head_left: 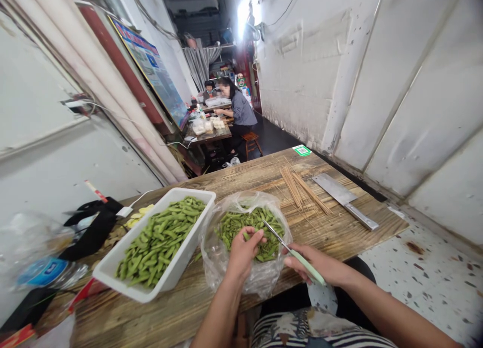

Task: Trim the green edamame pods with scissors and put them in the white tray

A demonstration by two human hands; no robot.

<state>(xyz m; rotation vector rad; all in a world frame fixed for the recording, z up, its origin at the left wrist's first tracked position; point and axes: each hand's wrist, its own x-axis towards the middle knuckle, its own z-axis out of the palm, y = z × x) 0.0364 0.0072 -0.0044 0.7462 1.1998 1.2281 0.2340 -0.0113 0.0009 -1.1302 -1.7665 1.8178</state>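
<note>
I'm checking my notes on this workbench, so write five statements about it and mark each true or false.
1. The right hand holds scissors. True.
2. The left hand rests on the cleaver. False: it pinches a green pod over the clear plastic bag, and the cleaver lies off to the right.
3. The white tub holds green pods. True.
4. The thin sticks stand upright in the tub. False: they lie on the wooden table, between the bag and the cleaver.
5. The tub is left of the bag. True.
</note>
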